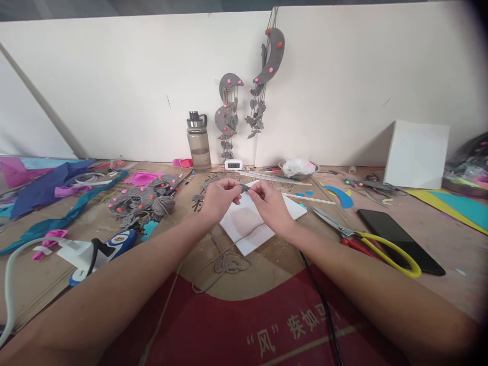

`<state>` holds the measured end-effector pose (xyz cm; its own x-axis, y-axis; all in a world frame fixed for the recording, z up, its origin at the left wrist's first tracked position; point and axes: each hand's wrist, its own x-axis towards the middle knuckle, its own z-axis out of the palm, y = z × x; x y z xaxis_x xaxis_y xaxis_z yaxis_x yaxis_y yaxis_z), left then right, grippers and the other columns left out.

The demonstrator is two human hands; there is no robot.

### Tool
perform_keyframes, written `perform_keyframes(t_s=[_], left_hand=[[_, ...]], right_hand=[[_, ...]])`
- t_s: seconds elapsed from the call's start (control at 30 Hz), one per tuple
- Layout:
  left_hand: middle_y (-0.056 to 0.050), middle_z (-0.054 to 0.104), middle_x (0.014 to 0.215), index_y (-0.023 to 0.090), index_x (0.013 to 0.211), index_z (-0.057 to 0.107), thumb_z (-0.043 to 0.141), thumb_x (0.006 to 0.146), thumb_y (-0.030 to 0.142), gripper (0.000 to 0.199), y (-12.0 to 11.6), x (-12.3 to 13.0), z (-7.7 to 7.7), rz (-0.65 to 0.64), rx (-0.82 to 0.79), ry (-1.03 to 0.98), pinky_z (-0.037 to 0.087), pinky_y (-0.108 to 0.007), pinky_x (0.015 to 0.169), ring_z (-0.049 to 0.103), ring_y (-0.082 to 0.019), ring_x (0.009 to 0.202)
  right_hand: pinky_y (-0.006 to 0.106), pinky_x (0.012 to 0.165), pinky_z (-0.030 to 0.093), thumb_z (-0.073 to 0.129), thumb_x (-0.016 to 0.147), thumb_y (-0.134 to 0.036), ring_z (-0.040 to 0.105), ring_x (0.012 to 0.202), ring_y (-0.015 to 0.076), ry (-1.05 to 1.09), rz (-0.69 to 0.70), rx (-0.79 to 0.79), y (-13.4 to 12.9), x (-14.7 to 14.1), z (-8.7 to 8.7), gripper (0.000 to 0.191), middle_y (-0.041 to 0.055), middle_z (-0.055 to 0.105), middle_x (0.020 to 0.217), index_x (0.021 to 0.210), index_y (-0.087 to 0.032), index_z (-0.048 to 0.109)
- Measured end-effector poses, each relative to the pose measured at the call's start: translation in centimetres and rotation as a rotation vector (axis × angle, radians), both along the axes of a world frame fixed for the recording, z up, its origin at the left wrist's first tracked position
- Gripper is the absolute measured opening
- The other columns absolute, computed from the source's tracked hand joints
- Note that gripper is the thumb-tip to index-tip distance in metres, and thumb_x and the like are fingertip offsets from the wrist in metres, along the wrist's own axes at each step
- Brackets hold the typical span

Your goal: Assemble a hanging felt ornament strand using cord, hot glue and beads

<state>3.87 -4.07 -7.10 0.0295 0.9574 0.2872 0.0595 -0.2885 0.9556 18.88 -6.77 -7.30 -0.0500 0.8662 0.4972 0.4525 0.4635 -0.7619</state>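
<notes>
1. While a white board (242, 219) is overhung by two bare hands, a small blue-grey piece (245, 188) is pinched at the fingertips of the left hand (224, 194) and the right hand (269, 201), its outline mostly hidden by them.
2. The piece is placed squarely between the hands, off the right side of the left and the left side of the right; neither is set clearly nearer. Its long axis appears to be laid side to side, as judged from a sliver.
3. Grey yarn (249, 233) is draped across the board below the right hand and is gathered in a loose tangle on the desk (461, 231).
4. Near the wall (133, 101), a lidded bottle (199, 142) is partly filled with liquid; farther right, a shallow bowl (315, 169) is heaped with crumpled clear plastic (297, 166).
</notes>
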Motion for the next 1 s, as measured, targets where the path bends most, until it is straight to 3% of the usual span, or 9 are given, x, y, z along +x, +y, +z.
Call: perform_keyframes(t_s=[0.3, 0.63, 0.8, 1.0], left_hand=[[0.001, 0.056, 0.059, 0.014, 0.072, 0.061, 0.067, 0.065, 0.024, 0.014, -0.6, 0.8, 0.1, -0.076, -0.065, -0.170, 0.043, -0.025, 0.051, 0.051, -0.009, 0.051], [0.002, 0.052, 0.057, 0.014, 0.066, 0.059, 0.069, 0.064, 0.025, 0.015, -0.5, 0.9, -1.2, -0.165, -0.140, -0.276, 0.033, -0.021, 0.046, 0.045, -0.007, 0.050], [0.003, 0.053, 0.055, 0.014, 0.067, 0.059, 0.071, 0.062, 0.025, 0.017, 0.1, 0.6, -2.4, -0.157, -0.200, -0.368, 0.032, -0.020, 0.046, 0.044, -0.006, 0.049], [0.003, 0.051, 0.051, 0.015, 0.063, 0.057, 0.072, 0.062, 0.027, 0.020, 0.3, 0.4, -2.7, -0.162, -0.243, -0.377, 0.031, -0.020, 0.047, 0.042, -0.006, 0.045]], right_hand=[[0.027, 0.067, 0.041, 0.052, 0.080, -0.032, 0.052, 0.068, 0.0132, 0.110, -0.003, -0.048, 0.5, 0.2, -0.4, 0.017, 0.0006, 0.062, 0.081, 0.089, -0.019, 0.059], [0.026, 0.064, 0.038, 0.050, 0.079, -0.033, 0.049, 0.065, 0.0130, 0.070, -0.014, -0.072, 0.5, 0.1, -0.3, 0.017, -0.0016, 0.057, 0.069, 0.075, -0.019, 0.058], [0.028, 0.072, 0.040, 0.046, 0.084, -0.029, 0.054, 0.074, 0.0145, -0.028, 0.004, -0.092, 0.5, 0.2, -1.0, 0.016, 0.0010, 0.062, 0.079, 0.081, -0.019, 0.057], [0.029, 0.072, 0.040, 0.045, 0.088, -0.021, 0.053, 0.077, 0.0160, -0.237, 0.023, 0.069, 0.0, 0.0, -1.5, 0.013, 0.0025, 0.060, 0.079, 0.080, -0.019, 0.055]])
